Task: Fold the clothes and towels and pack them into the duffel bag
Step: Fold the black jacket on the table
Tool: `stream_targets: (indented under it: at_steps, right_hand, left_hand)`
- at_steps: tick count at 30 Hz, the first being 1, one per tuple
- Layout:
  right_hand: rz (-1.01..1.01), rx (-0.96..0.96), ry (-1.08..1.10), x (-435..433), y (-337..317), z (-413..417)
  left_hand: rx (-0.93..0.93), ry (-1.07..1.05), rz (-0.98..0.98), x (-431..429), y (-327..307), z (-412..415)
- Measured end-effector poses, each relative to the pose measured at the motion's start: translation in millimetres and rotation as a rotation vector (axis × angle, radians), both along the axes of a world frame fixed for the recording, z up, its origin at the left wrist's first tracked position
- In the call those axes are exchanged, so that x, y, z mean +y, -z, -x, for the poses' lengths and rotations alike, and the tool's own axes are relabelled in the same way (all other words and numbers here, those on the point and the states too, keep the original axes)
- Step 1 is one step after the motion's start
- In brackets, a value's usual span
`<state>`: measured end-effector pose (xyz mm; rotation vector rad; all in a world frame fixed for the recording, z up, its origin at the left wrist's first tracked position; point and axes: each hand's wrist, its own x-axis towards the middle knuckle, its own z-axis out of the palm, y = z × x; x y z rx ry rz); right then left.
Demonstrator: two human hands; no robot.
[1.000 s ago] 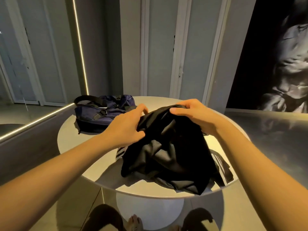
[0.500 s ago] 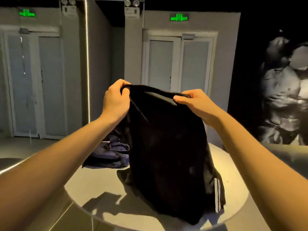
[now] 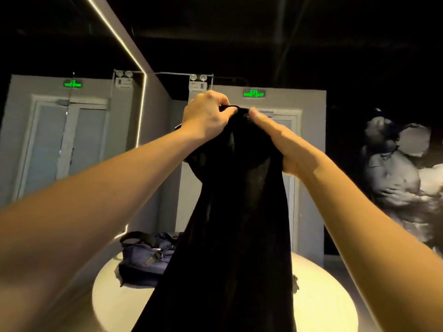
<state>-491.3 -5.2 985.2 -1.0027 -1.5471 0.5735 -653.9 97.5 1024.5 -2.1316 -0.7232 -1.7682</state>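
Note:
A black garment hangs full length in front of me, held up high by its top edge. My left hand grips that edge on the left with curled fingers. My right hand pinches it just to the right, the two hands almost touching. The cloth's lower end drops out of view at the bottom. Behind it, on the left of the round white table, lies the navy duffel bag with its black strap on top; the garment hides its right part.
A mirrored wall with a light strip runs along the left. Grey double doors with a green exit sign stand behind the table. A dark wall with a large picture is at the right.
Both hands have lifted the black garment from a heap on the table to well above it, and have drawn close together at its top edge. My view has tilted upward.

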Motion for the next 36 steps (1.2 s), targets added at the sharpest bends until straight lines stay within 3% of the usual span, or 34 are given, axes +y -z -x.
stream_targets:
  at_steps: [2,7,10,12,14,17,19,21,27,30,33,36]
  right_hand:
    - [-0.069,-0.048,0.105,-7.2,-6.6,4.2]
    - [-0.121,0.316,0.256,-4.2,-19.2,-9.5]
    - [-0.059,0.217,0.41,4.8,-12.9,-13.5]
    - [-0.031,0.12,0.472,12.3,-6.6,-11.8]
    - [-0.021,0.052,0.521,19.2,-1.0,-8.8]
    - [-0.01,0.024,0.574,27.0,4.9,-5.0]
    - [0.002,0.041,0.576,30.6,6.2,-4.8]
    - [-0.016,0.073,0.576,29.3,6.1,-8.6]
    - [-0.063,0.242,0.656,26.6,10.4,-56.0]
    - [-0.014,0.31,0.677,29.0,24.8,-72.9]
    - [0.028,0.342,0.67,33.1,45.2,-82.4]
    - [0.049,0.453,0.596,43.4,61.1,-92.3]
  left_hand:
    - [-0.001,0.036,0.052,-3.1,3.6,1.7]
    - [-0.105,0.238,0.32,-14.9,57.8,13.2]
    - [-0.158,0.296,0.497,-28.6,109.6,16.7]
    - [-0.223,0.497,0.728,-47.3,146.1,16.1]
    - [-0.157,0.645,0.872,-72.1,178.1,13.3]
    - [0.092,0.705,0.902,-96.5,205.8,2.6]
    - [0.156,0.636,0.831,-94.4,211.8,-5.5]
    - [0.137,0.636,0.82,-83.5,212.3,-6.4]
    - [0.066,0.969,1.074,-42.2,201.3,18.2]
    - [-0.04,0.949,1.126,-31.0,193.5,24.9]
    - [-0.11,0.836,1.059,-28.7,189.0,26.9]
    - [0.076,0.778,1.147,-31.0,186.4,36.7]
